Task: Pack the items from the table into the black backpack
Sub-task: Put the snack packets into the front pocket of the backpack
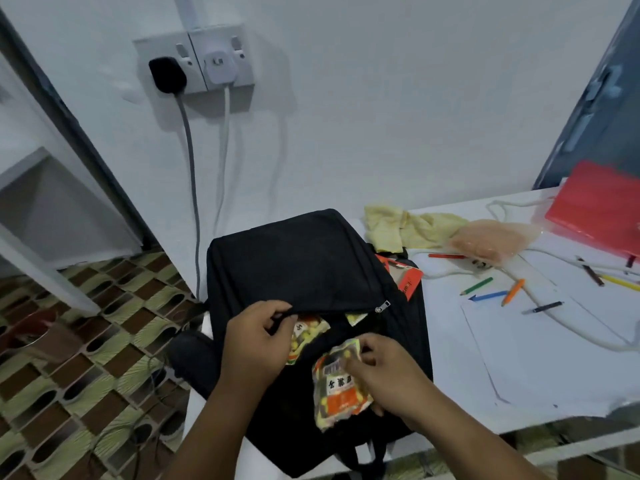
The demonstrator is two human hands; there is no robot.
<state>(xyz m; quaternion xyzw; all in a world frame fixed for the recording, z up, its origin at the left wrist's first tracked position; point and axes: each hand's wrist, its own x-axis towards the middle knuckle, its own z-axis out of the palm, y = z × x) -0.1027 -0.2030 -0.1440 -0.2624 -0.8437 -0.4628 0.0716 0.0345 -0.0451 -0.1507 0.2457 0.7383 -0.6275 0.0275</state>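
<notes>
The black backpack (304, 261) lies flat on the white table's left end, its front pocket unzipped. My left hand (256, 337) pinches the upper edge of the pocket opening and holds it apart. A snack packet (306, 336) sits partly inside the pocket. My right hand (384, 368) grips a second orange-and-yellow snack packet (337, 386) that lies on the backpack just below the opening. An orange box (405, 278) pokes out at the backpack's right side.
On the white table (519, 375) lie a yellow cloth (405, 226), a clear bag with orange contents (491, 237), several coloured pencils (485, 294), a white cord, paper sheets and a red folder (599, 206). Wall sockets with two plugged cables are behind. Patterned floor lies left.
</notes>
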